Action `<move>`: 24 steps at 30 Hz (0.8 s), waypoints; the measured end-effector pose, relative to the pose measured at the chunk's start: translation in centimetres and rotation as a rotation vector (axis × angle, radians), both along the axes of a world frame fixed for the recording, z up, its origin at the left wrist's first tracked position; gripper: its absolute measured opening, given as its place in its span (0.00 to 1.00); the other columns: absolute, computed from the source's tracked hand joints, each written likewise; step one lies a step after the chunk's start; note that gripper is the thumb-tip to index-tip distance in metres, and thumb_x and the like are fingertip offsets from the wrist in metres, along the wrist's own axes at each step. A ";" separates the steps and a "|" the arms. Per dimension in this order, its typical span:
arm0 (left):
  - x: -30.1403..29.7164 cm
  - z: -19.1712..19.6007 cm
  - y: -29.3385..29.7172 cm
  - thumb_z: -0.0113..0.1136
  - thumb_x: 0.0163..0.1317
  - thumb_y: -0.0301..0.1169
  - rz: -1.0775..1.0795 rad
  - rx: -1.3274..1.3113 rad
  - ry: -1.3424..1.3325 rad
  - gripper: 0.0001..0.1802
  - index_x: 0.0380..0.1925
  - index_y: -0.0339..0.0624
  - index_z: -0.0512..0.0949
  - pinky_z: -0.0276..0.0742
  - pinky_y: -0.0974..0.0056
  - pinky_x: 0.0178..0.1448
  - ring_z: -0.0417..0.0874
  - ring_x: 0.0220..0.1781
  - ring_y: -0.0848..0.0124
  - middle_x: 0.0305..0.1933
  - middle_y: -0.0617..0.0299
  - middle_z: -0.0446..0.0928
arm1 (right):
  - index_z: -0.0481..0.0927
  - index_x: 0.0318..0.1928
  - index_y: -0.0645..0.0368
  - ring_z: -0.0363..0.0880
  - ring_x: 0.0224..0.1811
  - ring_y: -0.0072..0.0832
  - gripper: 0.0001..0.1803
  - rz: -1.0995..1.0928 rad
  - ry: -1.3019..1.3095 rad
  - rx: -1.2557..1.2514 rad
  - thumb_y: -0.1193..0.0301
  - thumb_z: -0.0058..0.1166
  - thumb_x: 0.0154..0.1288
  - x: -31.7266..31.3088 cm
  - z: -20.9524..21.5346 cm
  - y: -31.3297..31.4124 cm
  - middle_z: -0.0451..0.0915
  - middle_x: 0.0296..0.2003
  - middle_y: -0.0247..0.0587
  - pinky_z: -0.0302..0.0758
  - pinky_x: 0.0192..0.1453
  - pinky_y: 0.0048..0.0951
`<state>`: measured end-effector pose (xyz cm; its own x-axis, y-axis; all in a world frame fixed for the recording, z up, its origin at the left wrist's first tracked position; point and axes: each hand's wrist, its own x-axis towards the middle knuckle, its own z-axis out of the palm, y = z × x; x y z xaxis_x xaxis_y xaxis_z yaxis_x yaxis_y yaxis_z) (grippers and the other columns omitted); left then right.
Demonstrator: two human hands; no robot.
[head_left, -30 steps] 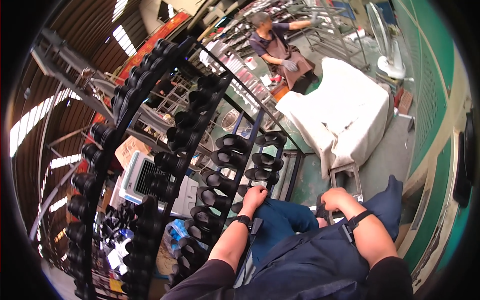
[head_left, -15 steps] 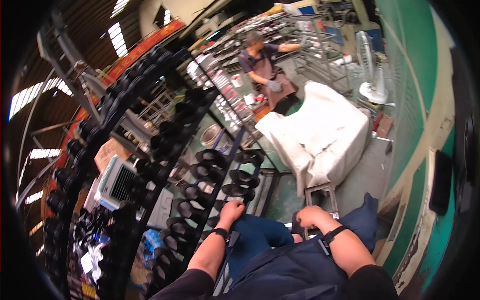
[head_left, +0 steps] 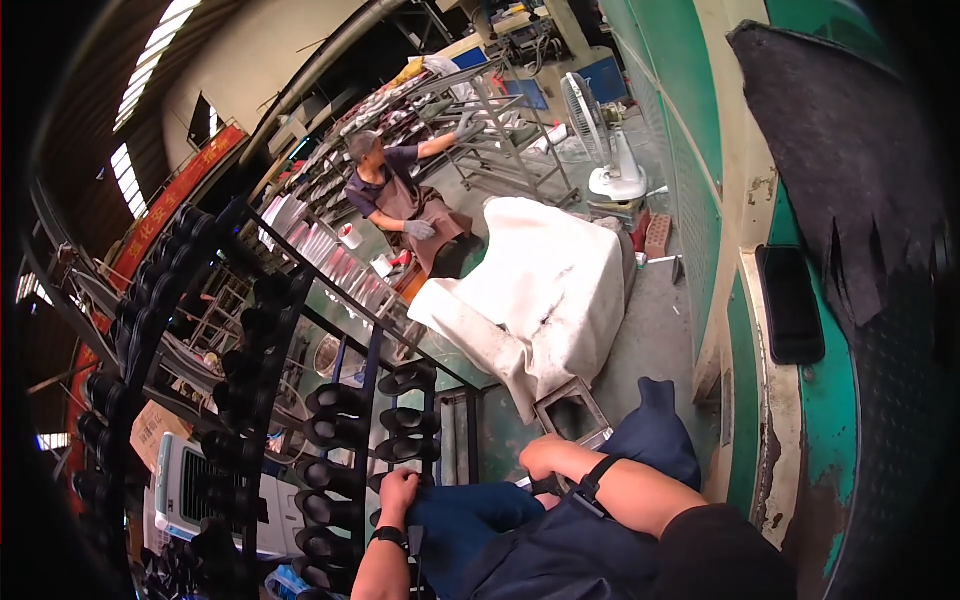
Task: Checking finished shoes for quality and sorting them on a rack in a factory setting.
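From where I stand, the seated worker's left hand [head_left: 400, 487] is at about ten o'clock from the lap, its fingers curled in loosely, resting at the knee of the blue trousers [head_left: 465, 512]; whether anything sits inside the curl I can't tell. Just beyond it, the nearest of the black shoes [head_left: 408, 420] stand in rows on a dark rack [head_left: 371, 390] that runs from nine to eleven o'clock. The right hand [head_left: 545, 455], at twelve o'clock, is bent over with its back up and its fingers mostly hidden, so I can't say how closed it is or whether it grips anything. A metal frame [head_left: 596, 408] is just past that hand, and behind it, also toward twelve, a big white cloth [head_left: 540, 290] hangs in folds. At eleven o'clock, farther off, sits a co-worker in a brown apron [head_left: 400, 203].
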<state>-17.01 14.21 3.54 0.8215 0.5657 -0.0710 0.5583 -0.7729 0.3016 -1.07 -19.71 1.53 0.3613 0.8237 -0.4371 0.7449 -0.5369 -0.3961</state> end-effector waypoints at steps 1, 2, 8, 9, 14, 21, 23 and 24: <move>-0.2 0.0 0.2 0.58 0.58 0.40 -0.002 -0.002 0.002 0.17 0.41 0.45 0.88 0.81 0.54 0.56 0.87 0.49 0.51 0.42 0.49 0.87 | 0.89 0.49 0.55 0.86 0.55 0.40 0.17 0.012 0.029 -0.005 0.71 0.56 0.60 -0.1 0.3 0.2 0.87 0.51 0.43 0.83 0.53 0.45; -0.3 0.0 0.4 0.58 0.58 0.40 0.005 -0.006 -0.003 0.17 0.41 0.45 0.88 0.81 0.54 0.56 0.87 0.49 0.51 0.42 0.49 0.87 | 0.89 0.49 0.55 0.86 0.56 0.40 0.17 0.022 0.057 -0.010 0.71 0.56 0.60 -0.1 0.6 0.1 0.87 0.51 0.44 0.83 0.53 0.45; 0.3 0.5 -0.4 0.58 0.58 0.39 0.001 -0.022 -0.015 0.17 0.40 0.44 0.88 0.81 0.54 0.55 0.87 0.48 0.52 0.41 0.49 0.87 | 0.88 0.50 0.56 0.85 0.56 0.41 0.18 0.010 0.027 0.018 0.70 0.56 0.60 0.1 -0.6 0.1 0.87 0.52 0.44 0.83 0.53 0.45; 0.3 0.6 -0.3 0.58 0.58 0.39 -0.009 -0.002 -0.013 0.17 0.40 0.44 0.88 0.81 0.54 0.55 0.87 0.48 0.52 0.41 0.49 0.87 | 0.88 0.50 0.56 0.85 0.56 0.41 0.18 0.013 0.027 0.019 0.70 0.56 0.60 0.1 -0.5 0.2 0.87 0.52 0.44 0.83 0.53 0.45; -0.2 0.0 0.6 0.58 0.59 0.39 -0.007 0.011 -0.017 0.16 0.40 0.44 0.88 0.81 0.54 0.55 0.87 0.48 0.52 0.40 0.49 0.87 | 0.88 0.50 0.55 0.85 0.56 0.41 0.18 -0.027 0.029 0.049 0.69 0.56 0.61 0.6 0.1 0.2 0.87 0.52 0.44 0.83 0.53 0.45; 0.0 -0.5 0.6 0.57 0.59 0.37 -0.023 -0.011 -0.031 0.16 0.39 0.41 0.88 0.82 0.57 0.53 0.89 0.44 0.56 0.37 0.51 0.88 | 0.88 0.50 0.56 0.85 0.56 0.42 0.17 -0.024 0.049 0.018 0.69 0.56 0.61 0.5 -0.4 0.2 0.87 0.52 0.44 0.82 0.54 0.46; 0.0 -0.6 0.6 0.57 0.59 0.35 -0.029 0.001 -0.046 0.15 0.37 0.38 0.88 0.83 0.60 0.51 0.90 0.41 0.61 0.35 0.53 0.88 | 0.88 0.50 0.56 0.85 0.56 0.43 0.17 -0.013 0.068 -0.014 0.69 0.56 0.61 0.5 -0.3 0.3 0.86 0.52 0.44 0.82 0.54 0.46; 0.1 -0.6 0.6 0.57 0.60 0.35 -0.033 0.006 -0.044 0.15 0.37 0.38 0.88 0.83 0.60 0.51 0.91 0.41 0.61 0.34 0.53 0.88 | 0.88 0.50 0.56 0.85 0.56 0.43 0.17 -0.014 0.068 -0.015 0.69 0.56 0.61 0.5 -0.7 0.3 0.86 0.52 0.44 0.82 0.54 0.46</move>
<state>-16.92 14.79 2.96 0.8420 0.5386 -0.0310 0.5188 -0.7926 0.3203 -0.55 -19.40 0.85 0.3419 0.8116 -0.4737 0.7085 -0.5538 -0.4375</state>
